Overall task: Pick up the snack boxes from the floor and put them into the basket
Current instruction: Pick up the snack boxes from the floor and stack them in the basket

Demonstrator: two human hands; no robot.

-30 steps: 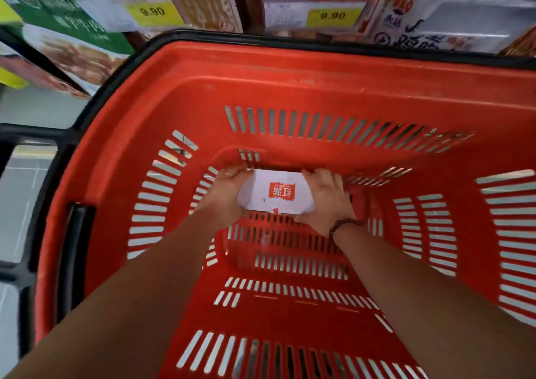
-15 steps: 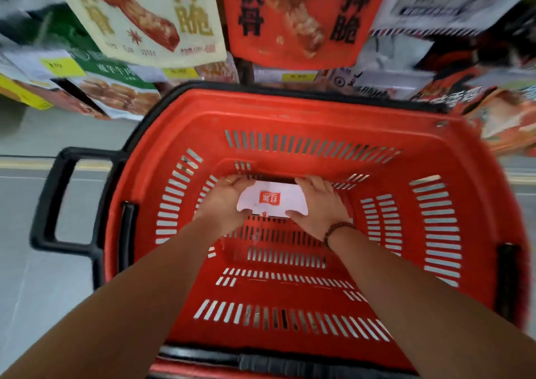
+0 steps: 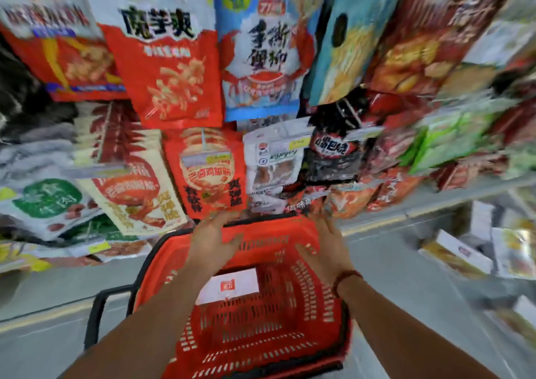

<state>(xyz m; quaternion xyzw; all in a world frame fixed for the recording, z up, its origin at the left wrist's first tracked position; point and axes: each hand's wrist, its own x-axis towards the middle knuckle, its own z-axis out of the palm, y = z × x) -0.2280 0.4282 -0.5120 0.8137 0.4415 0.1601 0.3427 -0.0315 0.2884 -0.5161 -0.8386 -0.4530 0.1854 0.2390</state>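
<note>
A white snack box with a red logo lies flat on the bottom of the red slotted basket, toward its far end. My left hand hovers above the basket's far left part, fingers spread, holding nothing. My right hand, with a dark bead bracelet at the wrist, hovers above the far right part, also open and empty. Both hands are clear of the box. More snack boxes lie on the grey floor to the right, blurred by motion.
Shelves of hanging snack bags fill the view beyond the basket. The basket's black handle sticks out to the left over the grey floor. A shelf edge runs along the right.
Both hands have let go of the white box and lifted away, fingers spread. The box now rests on the basket's bottom. The view has tilted up and pulled back.
</note>
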